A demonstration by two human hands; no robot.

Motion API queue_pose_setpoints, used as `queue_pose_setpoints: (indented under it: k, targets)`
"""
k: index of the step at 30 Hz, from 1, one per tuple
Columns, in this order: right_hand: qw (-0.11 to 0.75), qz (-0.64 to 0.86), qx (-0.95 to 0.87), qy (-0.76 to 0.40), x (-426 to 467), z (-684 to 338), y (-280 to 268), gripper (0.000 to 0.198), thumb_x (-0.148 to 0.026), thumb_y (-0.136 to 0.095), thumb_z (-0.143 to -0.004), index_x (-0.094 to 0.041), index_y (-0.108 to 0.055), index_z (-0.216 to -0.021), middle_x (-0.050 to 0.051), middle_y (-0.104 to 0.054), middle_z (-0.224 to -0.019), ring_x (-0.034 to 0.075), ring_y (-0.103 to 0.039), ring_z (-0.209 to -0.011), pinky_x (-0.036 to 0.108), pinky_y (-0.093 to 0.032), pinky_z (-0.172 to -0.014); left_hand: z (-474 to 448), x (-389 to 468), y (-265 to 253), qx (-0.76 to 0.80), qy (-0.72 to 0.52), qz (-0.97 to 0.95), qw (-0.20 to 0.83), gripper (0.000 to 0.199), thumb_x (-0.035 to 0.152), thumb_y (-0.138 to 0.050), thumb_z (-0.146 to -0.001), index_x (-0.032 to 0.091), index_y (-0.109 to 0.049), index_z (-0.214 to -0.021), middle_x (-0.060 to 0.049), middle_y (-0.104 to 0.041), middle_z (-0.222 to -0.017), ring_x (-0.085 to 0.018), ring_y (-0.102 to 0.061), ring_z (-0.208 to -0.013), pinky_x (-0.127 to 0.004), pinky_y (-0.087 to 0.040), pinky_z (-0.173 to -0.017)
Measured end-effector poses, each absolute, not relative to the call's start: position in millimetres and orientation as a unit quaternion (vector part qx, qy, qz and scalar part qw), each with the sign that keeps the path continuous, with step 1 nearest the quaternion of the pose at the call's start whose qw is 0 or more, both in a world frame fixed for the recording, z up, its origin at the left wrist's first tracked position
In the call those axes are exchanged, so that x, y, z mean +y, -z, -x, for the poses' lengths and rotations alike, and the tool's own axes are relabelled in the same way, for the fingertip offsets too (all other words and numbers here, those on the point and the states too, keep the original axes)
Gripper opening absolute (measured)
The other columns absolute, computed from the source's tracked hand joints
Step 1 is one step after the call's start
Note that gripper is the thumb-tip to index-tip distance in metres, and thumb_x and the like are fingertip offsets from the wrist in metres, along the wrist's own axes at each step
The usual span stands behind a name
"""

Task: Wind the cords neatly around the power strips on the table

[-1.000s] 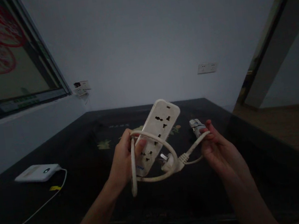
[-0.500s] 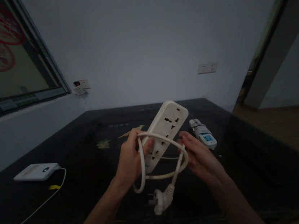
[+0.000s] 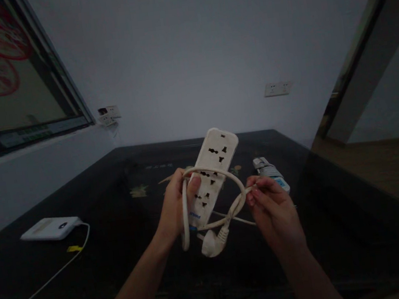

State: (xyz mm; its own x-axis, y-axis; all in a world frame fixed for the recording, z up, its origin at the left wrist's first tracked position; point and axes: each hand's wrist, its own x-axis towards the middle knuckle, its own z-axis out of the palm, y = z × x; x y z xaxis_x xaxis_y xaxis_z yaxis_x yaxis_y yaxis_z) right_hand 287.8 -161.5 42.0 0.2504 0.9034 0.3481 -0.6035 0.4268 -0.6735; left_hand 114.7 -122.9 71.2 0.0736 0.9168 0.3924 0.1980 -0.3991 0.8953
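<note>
A white power strip (image 3: 218, 153) is held up, tilted, over the dark table, its socket face toward me. My left hand (image 3: 175, 203) grips its lower left side, thumb across the face, with a loop of cord beside the fingers. The strip's off-white power cord (image 3: 238, 181) loops over the front of the sockets. My right hand (image 3: 271, 203) pinches part of this cord between thumb and fingers, right of the strip. Below the strip hangs the cord's plug (image 3: 214, 243), and the cord is twisted round itself just above it.
Behind my right hand lies another white strip with a wrapped grey cord (image 3: 266, 168). A white power bank (image 3: 51, 229) with a cable (image 3: 45, 285) and yellow tag (image 3: 74, 248) rests at the left of the black table (image 3: 116, 179). Wall sockets (image 3: 278, 89) are behind.
The power strip has moved slightly left and up and turned more upright. My right hand has drawn cord to the right, and the plug has risen closer to the strip.
</note>
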Motion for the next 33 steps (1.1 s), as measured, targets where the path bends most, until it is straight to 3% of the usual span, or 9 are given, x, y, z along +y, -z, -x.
queue_pose_setpoints:
  k: [4, 7, 11, 14, 16, 19, 22, 25, 33]
  targets:
    - [0.785, 0.239, -0.324, -0.472, -162.1, -281.0, -36.3, 0.012, -0.015, -0.069, -0.074, -0.024, -0.068, -0.082, -0.001, -0.062, -0.081, 0.008, -0.055, -0.063, 0.019, -0.048, -0.059, -115.2, -118.1, -65.6, 0.421, -0.527, -0.647, 0.355, 0.029, 0.047, -0.052, -0.086, 0.020, -0.048, -0.080, 0.002, -0.049, -0.069, -0.011, -0.047, -0.059, -0.023, -0.041, -0.053]
    - [0.774, 0.272, -0.334, -0.464, -165.9, -275.0, -33.1, 0.007, -0.023, -0.066, -0.079, -0.024, -0.066, -0.085, 0.000, -0.064, -0.087, 0.011, -0.060, -0.073, 0.024, -0.051, -0.069, -115.7, -115.9, -63.8, 0.421, -0.531, -0.637, 0.369, 0.029, 0.048, -0.051, -0.086, 0.020, -0.049, -0.081, 0.002, -0.051, -0.069, -0.012, -0.049, -0.059, -0.023, -0.043, -0.052]
    - [0.720, 0.346, -0.414, -0.437, -174.3, -267.8, -27.1, 0.022, -0.030, -0.060, -0.086, -0.026, -0.061, -0.107, 0.003, -0.065, -0.100, 0.015, -0.063, -0.087, 0.028, -0.054, -0.076, -116.9, -114.0, -64.7, 0.421, -0.536, -0.627, 0.377, 0.031, 0.050, -0.052, -0.086, 0.019, -0.049, -0.081, 0.001, -0.052, -0.071, -0.012, -0.051, -0.060, -0.022, -0.042, -0.050]
    - [0.694, 0.366, -0.474, -0.401, -184.7, -264.8, -15.3, 0.036, -0.028, -0.052, -0.091, -0.030, -0.048, -0.127, 0.002, -0.066, -0.093, 0.014, -0.065, -0.075, 0.030, -0.056, -0.070, -117.5, -111.2, -65.4, 0.421, -0.537, -0.624, 0.381, 0.032, 0.050, -0.052, -0.085, 0.019, -0.049, -0.080, 0.002, -0.052, -0.070, -0.012, -0.051, -0.059, -0.022, -0.042, -0.050]
    - [0.704, 0.389, -0.507, -0.309, -194.0, -263.2, -4.7, 0.043, -0.022, -0.049, -0.092, -0.033, -0.041, -0.134, 0.000, -0.065, -0.083, 0.013, -0.063, -0.063, 0.029, -0.055, -0.062, -117.9, -109.1, -65.2, 0.417, -0.541, -0.618, 0.389, 0.030, 0.050, -0.053, -0.085, 0.020, -0.049, -0.080, 0.002, -0.052, -0.069, -0.012, -0.051, -0.058, -0.022, -0.042, -0.049]
    - [0.679, 0.359, -0.639, -0.041, -205.8, -259.2, 7.2, 0.047, -0.010, -0.052, -0.088, -0.034, -0.051, -0.128, 0.001, -0.066, -0.080, 0.015, -0.063, -0.068, 0.028, -0.053, -0.060, -119.2, -106.5, -64.6, 0.411, -0.547, -0.611, 0.398, 0.030, 0.050, -0.054, -0.083, 0.020, -0.050, -0.081, 0.002, -0.052, -0.067, -0.012, -0.050, -0.056, -0.022, -0.041, -0.048]
    - [0.543, 0.308, -0.767, 0.146, -206.2, -252.8, 6.2, 0.038, -0.008, -0.056, -0.085, -0.030, -0.063, -0.115, 0.003, -0.070, -0.095, 0.017, -0.061, -0.083, 0.029, -0.051, -0.072, -121.2, -104.9, -64.5, 0.404, -0.547, -0.617, 0.398, 0.032, 0.051, -0.054, -0.083, 0.019, -0.049, -0.081, 0.003, -0.050, -0.066, -0.011, -0.048, -0.055, -0.021, -0.040, -0.047]
    - [0.465, 0.345, -0.793, 0.189, -195.6, -250.7, -5.9, 0.023, -0.015, -0.056, -0.089, -0.025, -0.067, -0.106, 0.003, -0.070, -0.105, 0.018, -0.057, -0.091, 0.031, -0.046, -0.075, -122.7, -103.6, -64.8, 0.396, -0.548, -0.624, 0.391, 0.033, 0.051, -0.053, -0.084, 0.019, -0.047, -0.079, 0.004, -0.047, -0.066, -0.010, -0.044, -0.054, -0.021, -0.037, -0.047]
    - [0.335, 0.277, -0.875, 0.212, -179.3, -282.1, -52.3, 0.016, -0.017, -0.053, -0.091, -0.019, -0.068, -0.095, 0.005, -0.071, -0.089, 0.017, -0.058, -0.077, 0.029, -0.039, -0.062, -123.3, -103.9, -66.7, 0.407, -0.535, -0.643, 0.366, 0.031, 0.047, -0.053, -0.085, 0.018, -0.047, -0.078, 0.003, -0.046, -0.067, -0.010, -0.041, -0.058, -0.022, -0.036, -0.051]
